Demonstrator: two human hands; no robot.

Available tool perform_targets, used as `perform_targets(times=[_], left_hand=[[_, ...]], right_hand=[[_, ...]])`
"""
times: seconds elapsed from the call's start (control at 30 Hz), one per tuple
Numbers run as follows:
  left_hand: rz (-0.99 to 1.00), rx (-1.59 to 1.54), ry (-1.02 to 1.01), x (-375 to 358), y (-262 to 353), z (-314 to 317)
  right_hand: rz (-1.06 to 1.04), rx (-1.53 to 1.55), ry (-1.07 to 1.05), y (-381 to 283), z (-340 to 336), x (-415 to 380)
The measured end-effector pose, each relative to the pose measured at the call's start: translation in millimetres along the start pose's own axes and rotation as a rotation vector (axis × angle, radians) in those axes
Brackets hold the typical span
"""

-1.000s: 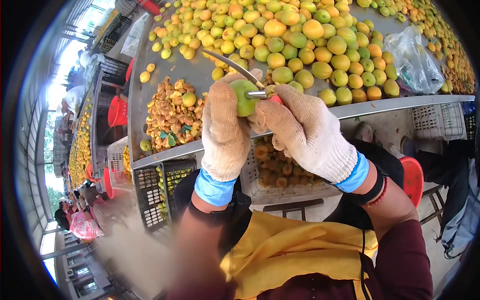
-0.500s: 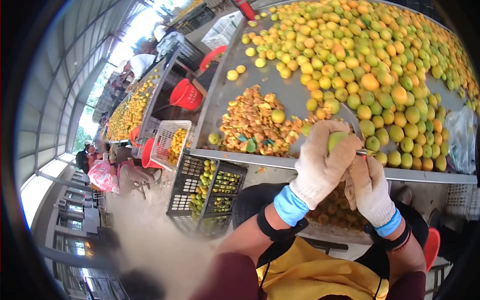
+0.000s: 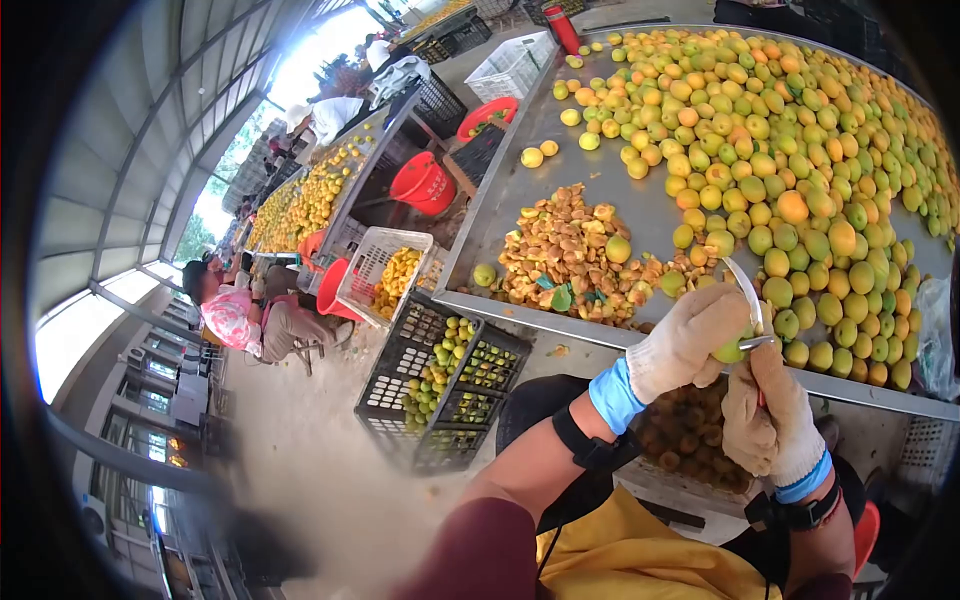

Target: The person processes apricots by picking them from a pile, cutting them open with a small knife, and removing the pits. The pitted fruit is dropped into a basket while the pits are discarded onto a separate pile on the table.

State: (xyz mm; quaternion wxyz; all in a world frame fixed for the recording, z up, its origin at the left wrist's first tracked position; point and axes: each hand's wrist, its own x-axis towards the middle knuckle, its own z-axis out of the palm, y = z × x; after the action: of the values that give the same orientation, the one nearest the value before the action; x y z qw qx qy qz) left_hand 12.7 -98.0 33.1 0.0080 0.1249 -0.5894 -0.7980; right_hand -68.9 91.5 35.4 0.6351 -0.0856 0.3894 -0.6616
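Note:
In a white work glove, my left hand (image 3: 690, 342) is closed around a green apricot (image 3: 730, 351) above the near edge of the metal table (image 3: 480, 235). My right hand (image 3: 772, 415), gloved too, grips a knife with a curved blade (image 3: 746, 288). The blade points up and away, past the apricot, and a short metal piece crosses near its base. My fingers hide most of the handle. Just beyond my hands lies a big heap of green and orange apricots (image 3: 800, 205). To their left is a pile of brownish cut fruit pieces (image 3: 565, 245).
Below the table's left corner stands a black crate of green fruit (image 3: 440, 380), beside a white basket of yellow fruit (image 3: 390, 275). Red buckets (image 3: 423, 184) stand farther back. A seated person (image 3: 245, 310) is at the left. Brown fruit (image 3: 690, 430) lies beneath my hands.
The view has shifted, so the table sits lower and farther right. My hands have tilted, and the curved blade and more of the apricot's lower side show now.

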Motion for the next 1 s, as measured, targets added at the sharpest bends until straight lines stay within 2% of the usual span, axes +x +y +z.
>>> perform_targets(times=[0.03, 0.07, 0.1, 0.13, 0.17, 0.2, 0.23, 0.27, 0.3, 0.33, 0.37, 0.4, 0.47, 0.5, 0.57, 0.7, 0.87, 1.0], left_hand=[[-0.052, -0.192, -0.139, 0, 0, -4], [-0.053, -0.196, -0.134, 2, -4, -5], [0.030, -0.115, -0.164, 6, -9, -5], [0.115, -0.039, -0.198, 9, -16, -5], [0.209, 0.020, -0.027, 9, -28, -3], [0.377, -0.032, 0.054, 18, -47, -1], [0.104, -0.405, -0.121, 11, -14, 0], [0.090, -0.334, 0.077, 19, -17, 8], [0.093, -0.427, 0.148, 23, -22, 6], [0.092, -0.442, 0.176, 23, -21, 4], [0.131, -0.424, 0.237, 22, -21, 7], [0.156, -0.408, 0.257, 21, -22, 7], [0.263, -0.368, 0.260, 21, -27, 11], [0.251, -0.372, 0.256, 22, -29, 14], [0.317, -0.260, 0.366, 23, -30, 18], [0.312, -0.212, 0.299, 19, -30, 18], [0.278, -0.223, 0.366, 15, -24, 28], [0.287, -0.293, 0.208, 12, -23, 25]], right_hand=[[0.005, -0.002, -0.001, -1, -2, -2], [0.070, 0.102, -0.127, -1, -6, -4], [0.133, 0.207, -0.250, -2, -8, -6], [0.138, 0.206, -0.241, 0, -7, -5], [0.095, 0.343, -0.131, 3, -5, -2], [0.039, 0.482, 0.001, 6, -5, -2], [0.049, 0.547, 0.058, -1, -5, 1], [-0.113, 0.110, -0.251, -1, -33, 6], [-0.249, -0.179, -0.095, -8, -26, 4], [-0.132, -0.251, 0.162, -13, -24, 3], [-0.226, -0.344, 0.155, -11, -27, 2], [-0.198, -0.423, 0.132, -8, -34, 3], [-0.319, -0.377, 0.229, 10, -20, 2], [-0.314, -0.371, 0.242, 16, -21, 4], [-0.307, -0.364, 0.113, 23, -24, 9], [-0.285, -0.401, 0.084, 17, -15, 8], [-0.264, -0.543, 0.133, 10, -9, 3], [-0.351, -0.651, 0.138, 14, -11, 3]])
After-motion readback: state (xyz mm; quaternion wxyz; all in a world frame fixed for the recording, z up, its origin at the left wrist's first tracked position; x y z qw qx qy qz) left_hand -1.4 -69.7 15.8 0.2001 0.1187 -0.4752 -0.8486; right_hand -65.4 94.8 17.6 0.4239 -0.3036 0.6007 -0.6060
